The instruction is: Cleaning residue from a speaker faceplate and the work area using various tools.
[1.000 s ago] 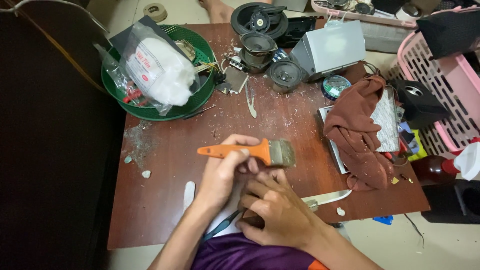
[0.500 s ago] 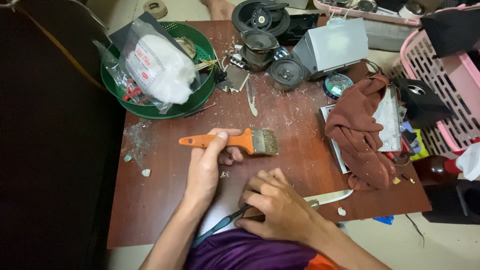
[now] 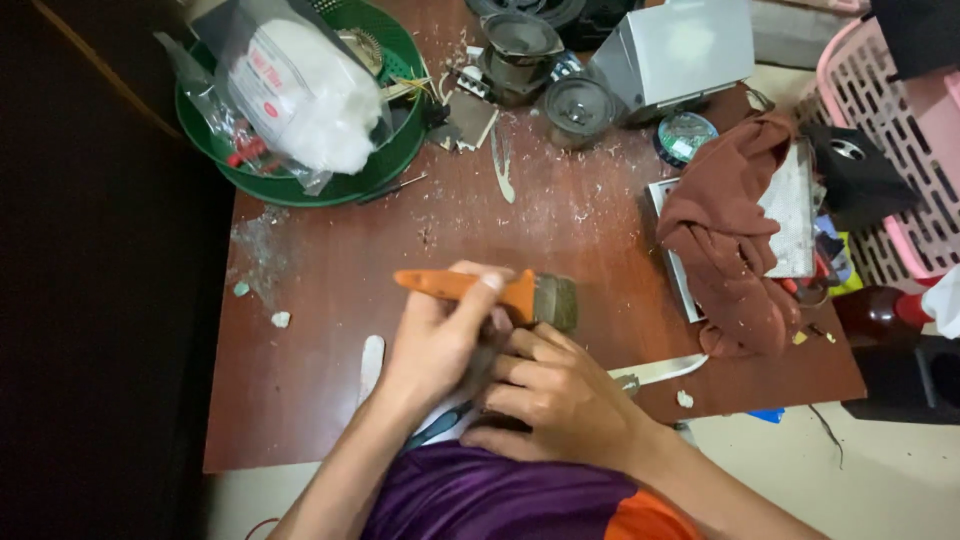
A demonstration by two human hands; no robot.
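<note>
Since half a second ago, your left hand [image 3: 440, 340] has carried the orange-handled brush [image 3: 490, 292] a little nearer your body and toward your right hand [image 3: 560, 400], so the bristle end now sits just above that hand's knuckles instead of apart from it. Your left fingers [image 3: 487, 285] are wrapped around the orange handle, thumb over the top, holding the brush roughly level near the middle of the frame. Your right hand is curled down over something at the near edge of the counter [image 3: 330, 400], below centre; what it grips is hidden, so you cannot tell whether those fingers are closed on a thing or only pressing it. A dark slim tool [image 3: 435, 430] pokes out beneath your hands, and a pale flat strip [image 3: 660, 370] runs out to the right. Shavings scattered across the counter suggest you are brushing debris off the piece under your right hand; the next stroke would need the bristles lowered onto it while the right hand steadies it. Farther out lie a brown cloth [image 3: 725, 240] at right and a green basket [image 3: 290, 170] at upper left.
</note>
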